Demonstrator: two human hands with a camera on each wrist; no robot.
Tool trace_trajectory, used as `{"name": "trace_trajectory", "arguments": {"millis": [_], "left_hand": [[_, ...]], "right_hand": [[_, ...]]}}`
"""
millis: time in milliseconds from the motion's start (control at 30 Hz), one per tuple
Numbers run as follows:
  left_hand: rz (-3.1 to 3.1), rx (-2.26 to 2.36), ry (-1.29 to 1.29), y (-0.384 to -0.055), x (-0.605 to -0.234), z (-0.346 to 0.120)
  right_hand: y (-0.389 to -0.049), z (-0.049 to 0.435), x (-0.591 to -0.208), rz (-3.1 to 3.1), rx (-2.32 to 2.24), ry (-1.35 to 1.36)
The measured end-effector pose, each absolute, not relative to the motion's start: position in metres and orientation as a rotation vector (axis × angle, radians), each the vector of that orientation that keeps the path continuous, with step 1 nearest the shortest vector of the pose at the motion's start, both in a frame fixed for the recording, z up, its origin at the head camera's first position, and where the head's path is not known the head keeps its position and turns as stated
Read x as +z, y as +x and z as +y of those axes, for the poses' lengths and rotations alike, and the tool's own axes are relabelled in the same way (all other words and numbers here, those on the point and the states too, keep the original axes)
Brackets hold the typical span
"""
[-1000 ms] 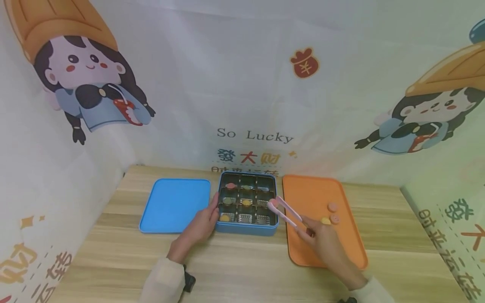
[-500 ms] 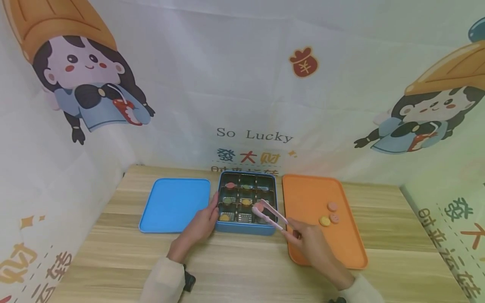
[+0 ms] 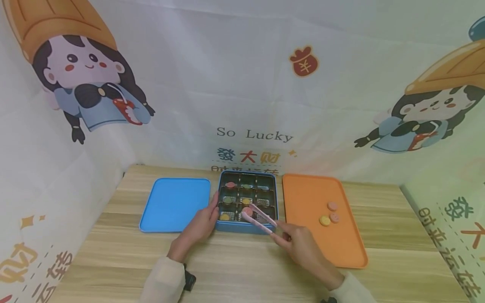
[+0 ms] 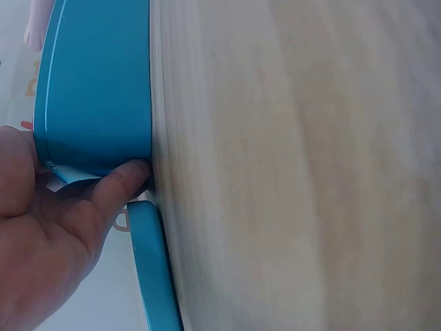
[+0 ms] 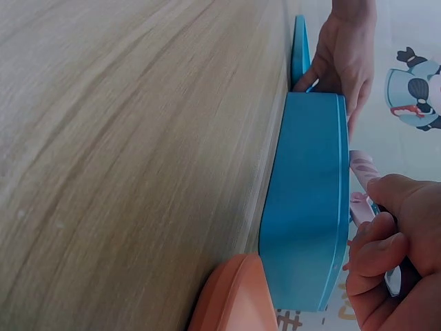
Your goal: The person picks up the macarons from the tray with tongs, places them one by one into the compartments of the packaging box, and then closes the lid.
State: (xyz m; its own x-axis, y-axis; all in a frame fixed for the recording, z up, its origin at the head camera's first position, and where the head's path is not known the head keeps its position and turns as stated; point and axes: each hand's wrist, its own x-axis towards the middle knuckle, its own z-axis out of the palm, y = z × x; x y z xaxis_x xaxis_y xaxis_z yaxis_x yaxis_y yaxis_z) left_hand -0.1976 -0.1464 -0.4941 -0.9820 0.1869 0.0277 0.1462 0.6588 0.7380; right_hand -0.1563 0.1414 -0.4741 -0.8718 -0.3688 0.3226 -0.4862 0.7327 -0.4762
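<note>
The tongs are gripped by the right hand, a pink disc held between the tips at the blue box (head, lower centre). Left wrist, left: box touched by left hand, fingers extended. Right wrist, right: tongs pinched.

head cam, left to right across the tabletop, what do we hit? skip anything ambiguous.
Flat blue lid or tray → left hand, at the box's left side → blue compartment box → orange tray.
</note>
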Motion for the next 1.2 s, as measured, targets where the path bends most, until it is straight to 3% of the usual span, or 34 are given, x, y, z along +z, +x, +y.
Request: {"name": "trace_trajectory", "arguments": {"millis": [1200], "left_hand": [[2.835, 1.221, 0.298, -0.1972, -0.4941, -0.1467]], "right_hand": [[-0.1558, 0.1394, -0.4723, -2.736, 0.906, 0.658]]}}
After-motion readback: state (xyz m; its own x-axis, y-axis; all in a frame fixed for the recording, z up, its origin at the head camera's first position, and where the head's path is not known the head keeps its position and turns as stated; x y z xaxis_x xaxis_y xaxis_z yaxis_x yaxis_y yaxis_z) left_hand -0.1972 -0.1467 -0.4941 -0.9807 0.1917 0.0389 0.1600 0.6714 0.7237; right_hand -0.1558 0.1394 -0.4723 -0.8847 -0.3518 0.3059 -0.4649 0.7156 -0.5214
